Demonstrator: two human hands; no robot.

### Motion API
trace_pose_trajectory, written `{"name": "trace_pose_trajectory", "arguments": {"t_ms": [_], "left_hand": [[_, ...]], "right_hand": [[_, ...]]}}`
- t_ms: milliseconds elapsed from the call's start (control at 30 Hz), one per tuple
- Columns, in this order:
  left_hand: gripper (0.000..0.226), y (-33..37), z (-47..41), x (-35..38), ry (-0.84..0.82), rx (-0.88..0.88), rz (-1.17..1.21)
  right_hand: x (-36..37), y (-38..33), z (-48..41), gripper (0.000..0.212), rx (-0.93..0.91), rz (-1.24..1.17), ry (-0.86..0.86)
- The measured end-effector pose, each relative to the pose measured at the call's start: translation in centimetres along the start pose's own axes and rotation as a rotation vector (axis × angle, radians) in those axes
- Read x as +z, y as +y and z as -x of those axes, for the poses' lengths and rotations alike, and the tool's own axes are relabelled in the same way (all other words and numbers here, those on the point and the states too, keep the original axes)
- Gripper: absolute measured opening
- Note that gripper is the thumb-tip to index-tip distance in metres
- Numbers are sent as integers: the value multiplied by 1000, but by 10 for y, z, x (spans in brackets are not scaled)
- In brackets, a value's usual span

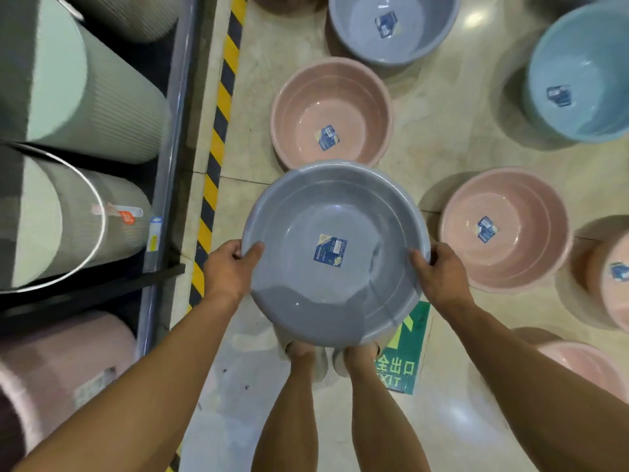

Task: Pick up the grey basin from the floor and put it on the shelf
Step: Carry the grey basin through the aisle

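A round grey basin (335, 212) with a blue label inside is held level above the floor, over my feet. My left hand (228, 267) grips its left rim, thumb inside the bowl. On the opposite rim my right hand (439, 272) holds it the same way. The shelf (163, 199) runs along the left side, its dark metal edge beside a yellow-black floor stripe. Stacks of ribbed pale green and pink basins lie on their sides in the shelf.
Several basins stand on the tiled floor: a pink one (332, 112) just beyond the grey basin, another pink one (505, 229) to the right, a grey-blue one (391, 27) further off, a light blue one (582, 73) far right. A green floor sign (405, 356) lies by my feet.
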State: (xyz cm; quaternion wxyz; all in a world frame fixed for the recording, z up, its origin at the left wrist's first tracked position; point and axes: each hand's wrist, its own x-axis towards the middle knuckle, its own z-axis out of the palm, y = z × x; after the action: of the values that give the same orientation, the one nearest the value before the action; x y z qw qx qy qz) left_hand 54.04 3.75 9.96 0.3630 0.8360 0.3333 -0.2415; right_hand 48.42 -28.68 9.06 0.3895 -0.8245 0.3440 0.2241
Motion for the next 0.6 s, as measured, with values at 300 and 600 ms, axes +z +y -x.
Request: {"name": "trace_pose_trajectory", "arguments": {"t_ms": [300,600], "left_hand": [[36,82,37,-52,64,25,261],[16,106,10,-57,34,59,129]], "right_hand": [[-79,-84,11,19,-86,-12,10],[-90,-125,-20,30,-98,53,39]]}}
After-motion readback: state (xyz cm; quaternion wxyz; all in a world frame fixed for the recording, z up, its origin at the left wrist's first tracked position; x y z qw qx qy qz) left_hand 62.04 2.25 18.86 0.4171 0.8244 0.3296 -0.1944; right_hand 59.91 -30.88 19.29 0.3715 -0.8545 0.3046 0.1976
